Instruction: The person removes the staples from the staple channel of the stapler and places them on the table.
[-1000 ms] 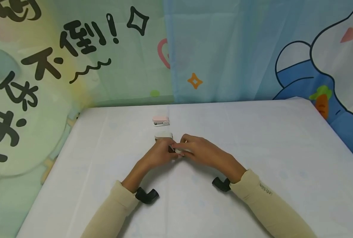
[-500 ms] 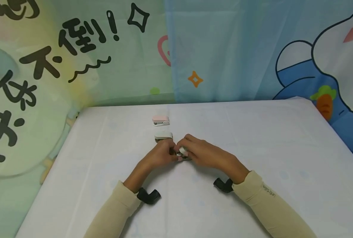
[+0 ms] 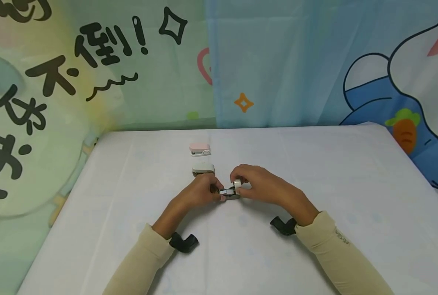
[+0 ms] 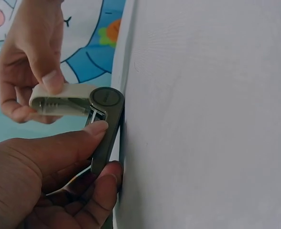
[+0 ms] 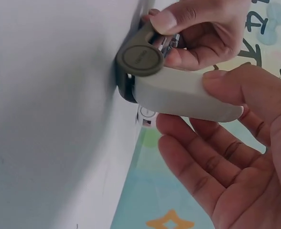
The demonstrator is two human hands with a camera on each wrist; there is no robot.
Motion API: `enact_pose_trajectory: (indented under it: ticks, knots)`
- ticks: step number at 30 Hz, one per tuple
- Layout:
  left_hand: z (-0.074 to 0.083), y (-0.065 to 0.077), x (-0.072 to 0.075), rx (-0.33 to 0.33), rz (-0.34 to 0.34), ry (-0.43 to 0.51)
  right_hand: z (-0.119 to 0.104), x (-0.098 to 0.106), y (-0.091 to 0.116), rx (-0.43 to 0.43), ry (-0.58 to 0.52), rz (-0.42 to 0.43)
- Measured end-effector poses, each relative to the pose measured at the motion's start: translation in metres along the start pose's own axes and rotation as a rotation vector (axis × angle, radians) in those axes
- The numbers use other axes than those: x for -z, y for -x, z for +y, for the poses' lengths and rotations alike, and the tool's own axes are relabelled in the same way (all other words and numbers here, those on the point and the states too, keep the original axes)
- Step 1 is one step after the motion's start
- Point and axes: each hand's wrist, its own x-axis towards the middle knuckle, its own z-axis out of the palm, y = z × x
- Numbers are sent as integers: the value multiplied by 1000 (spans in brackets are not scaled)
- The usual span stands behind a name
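Nearest, lower half: two sleeves, two black wrist mounts. Mid-frame, your left hand pinches the dark base; your right hand, right of centre, pinches the pale cover between thumb and fingers. Between them — one open stapler, cover angled up off the base. Looks light and stiff, probably smooth enough to slip; hinge seems the weak spot, so hold base and cover end. Farther up: one white stapler, then one pink stapler — three staplers total.
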Motion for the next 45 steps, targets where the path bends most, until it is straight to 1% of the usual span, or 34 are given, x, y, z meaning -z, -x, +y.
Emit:
enact_pose_trajectory:
  ticks: [3,6,10,14,17,23,25,27,29,31,33,35,36,38,45]
  knots:
    - [0,1,1,-1,-11,0,1,3,1,-19,6,-9]
    - [0,2,1,-2,-17,-3,3,7,4,-61,6,-22]
    - [1,3,1,10,-17,-15,9,11,7,-109,27,-65]
    - [2,4,1,24,-14,-18,12,11,8,-122,75,-103]
    - [2,4,1,17,-11,-19,12,11,8,-123,112,-100]
    - [2,4,1,-2,-11,-22,6,14,10,-138,226,-93]
    - [2,4,0,-3,-16,-23,3,15,11,-112,260,-66]
    - [3,4,0,-9,-21,-29,-1,13,11,-69,282,-1]
    - [4,3,0,-13,-21,-38,-7,11,10,-7,277,85]
    - [5,3,0,-21,-18,-44,-14,7,9,43,240,144]
    - [5,4,-1,-29,-13,-49,-18,1,7,79,165,144]
    - [6,4,-1,-37,-14,-40,-21,-5,5,88,105,111]
    - [6,4,-1,-41,-14,-38,-21,-9,4,83,87,96]
    - [7,4,-1,-47,-16,-32,-21,-15,2,57,89,78]
    - [11,4,-3,-47,-9,-40,-18,-25,2,-72,178,59]
